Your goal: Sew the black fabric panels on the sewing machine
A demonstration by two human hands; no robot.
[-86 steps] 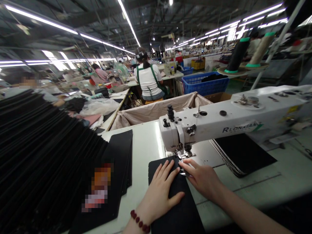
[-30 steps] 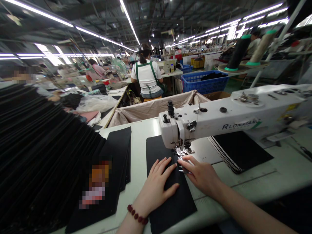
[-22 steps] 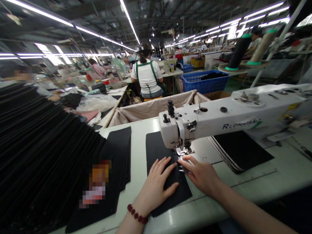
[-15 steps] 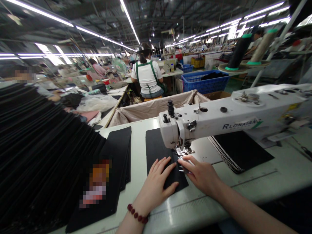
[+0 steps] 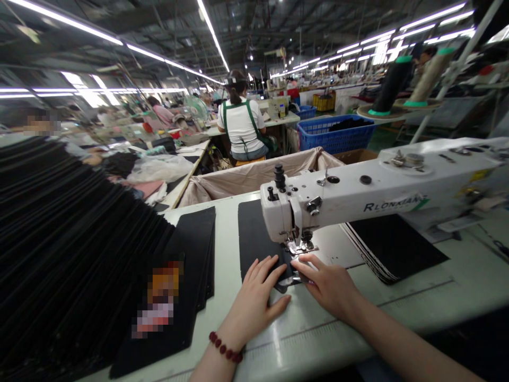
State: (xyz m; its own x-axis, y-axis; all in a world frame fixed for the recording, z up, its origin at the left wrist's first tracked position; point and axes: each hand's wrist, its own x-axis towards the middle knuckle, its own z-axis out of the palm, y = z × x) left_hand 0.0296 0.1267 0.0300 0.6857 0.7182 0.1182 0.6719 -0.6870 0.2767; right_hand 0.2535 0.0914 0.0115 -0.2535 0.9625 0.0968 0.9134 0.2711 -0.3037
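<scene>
A flat black panel (image 5: 256,233) lies under the needle and presser foot of the white sewing machine (image 5: 280,215). My left hand (image 5: 258,297) rests flat on its near part, fingers spread and thumb over the pale tabletop; a dark bead bracelet is on the wrist. Just right of it, my right hand (image 5: 328,284) has its fingers bent beside the panel's right edge, close in front of the presser foot (image 5: 300,248). Silver pointed tips, which look like thread snips (image 5: 293,279), stick out from under these fingers; the rest is hidden in the hand.
At left stands a tall stack of black panels (image 5: 75,254), with more panels (image 5: 194,233) fanned beside it. Right of the needle, a pile of black panels (image 5: 397,246) lies under the machine arm. Behind are a cloth-lined bin (image 5: 238,178), a blue basket (image 5: 334,135) and a seated person (image 5: 242,124).
The black panel has slid away from me under the presser foot, its near edge now close to my left fingers. Both hands stay in nearly the same place.
</scene>
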